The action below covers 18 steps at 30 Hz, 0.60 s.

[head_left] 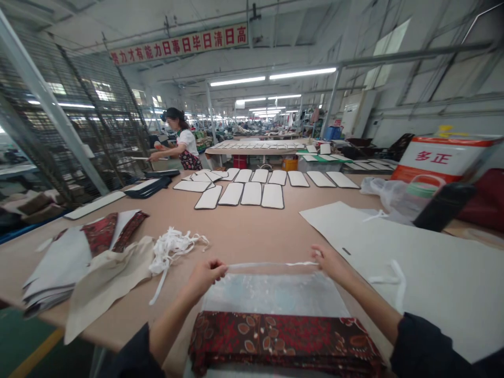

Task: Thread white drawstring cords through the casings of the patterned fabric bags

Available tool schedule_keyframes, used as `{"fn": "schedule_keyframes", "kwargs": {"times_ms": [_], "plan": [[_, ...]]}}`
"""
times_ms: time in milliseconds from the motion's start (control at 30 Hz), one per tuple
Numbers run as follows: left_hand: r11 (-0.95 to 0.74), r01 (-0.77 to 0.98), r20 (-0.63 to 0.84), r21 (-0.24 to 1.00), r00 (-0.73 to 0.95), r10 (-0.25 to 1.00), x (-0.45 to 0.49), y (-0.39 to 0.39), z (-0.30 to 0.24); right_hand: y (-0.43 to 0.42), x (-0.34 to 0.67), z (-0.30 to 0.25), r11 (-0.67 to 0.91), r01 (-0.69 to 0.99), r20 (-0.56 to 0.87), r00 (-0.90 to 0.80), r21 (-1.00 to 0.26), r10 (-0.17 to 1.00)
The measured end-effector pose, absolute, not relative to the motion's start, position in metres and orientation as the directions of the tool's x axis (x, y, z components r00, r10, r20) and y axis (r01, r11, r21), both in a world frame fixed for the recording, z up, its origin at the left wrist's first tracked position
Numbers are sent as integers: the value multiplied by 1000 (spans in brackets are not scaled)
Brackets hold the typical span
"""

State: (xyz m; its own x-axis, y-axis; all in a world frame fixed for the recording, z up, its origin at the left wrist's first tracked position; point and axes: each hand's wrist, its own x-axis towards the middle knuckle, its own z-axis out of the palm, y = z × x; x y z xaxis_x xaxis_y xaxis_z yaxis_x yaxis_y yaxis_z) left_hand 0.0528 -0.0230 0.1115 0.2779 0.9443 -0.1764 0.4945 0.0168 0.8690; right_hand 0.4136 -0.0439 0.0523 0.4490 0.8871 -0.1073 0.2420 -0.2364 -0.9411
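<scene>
Between my two hands a thin white strip is stretched across the far edge of a clear plastic sheet. My left hand pinches the strip's left end with closed fingers. At its right end, my right hand grips it between thumb and fingers. Folded dark red-brown patterned fabric lies over the near part of the plastic, close to my body. Left of my left hand sits a tangled heap of white strips.
Grey sheets, patterned pieces and beige cloth lie at left. White dark-edged pads lie in rows farther back. A large pale sheet, a black object and a container occupy the right. A person stands beyond the table.
</scene>
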Motion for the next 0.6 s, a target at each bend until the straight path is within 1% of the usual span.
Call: {"fn": "schedule_keyframes", "kwargs": {"times_ms": [33, 67, 100, 133, 167, 200, 233, 267, 300, 333, 400, 467, 600], "plan": [[10, 511, -182, 860, 287, 940, 58, -24, 109, -44, 410, 54, -196, 387, -9, 435, -901, 900], [1, 527, -193, 850, 309, 931, 65, -26, 107, -45, 402, 58, -125, 490, 83, 382, -863, 920], [-13, 537, -205, 843, 344, 916, 74, -28, 106, -47, 389, 63, -35, 541, 148, 291, -840, 945], [-32, 539, -212, 842, 384, 899, 82, -30, 105, -50, 371, 69, 50, 541, 165, 166, -840, 972], [-56, 530, -209, 846, 427, 880, 91, -32, 105, -54, 350, 76, 117, 493, 131, -5, -862, 991], [-83, 511, -198, 855, 472, 859, 98, -33, 106, -58, 329, 82, 158, 399, 95, -172, -903, 980], [-103, 492, -186, 865, 503, 844, 103, -34, 108, -61, 308, 88, 160, 313, 62, -302, -936, 951], [-110, 477, -179, 872, 520, 835, 106, -34, 110, -63, 291, 92, 137, 267, 24, -385, -954, 922], [-104, 469, -180, 877, 521, 834, 105, -32, 112, -64, 279, 95, 97, 252, -22, -431, -963, 902], [-83, 464, -187, 882, 507, 842, 101, -30, 114, -64, 273, 97, 52, 259, -67, -431, -964, 900], [-7, 459, -219, 889, 439, 872, 85, -22, 115, -62, 280, 95, -21, 311, -136, -352, -950, 926], [77, 451, -255, 889, 349, 902, 64, -13, 109, -57, 308, 89, -45, 383, -153, -256, -923, 955], [229, 470, -341, 852, 167, 925, 29, -1, 76, -47, 380, 61, -46, 627, -182, -154, -778, 971]]}}
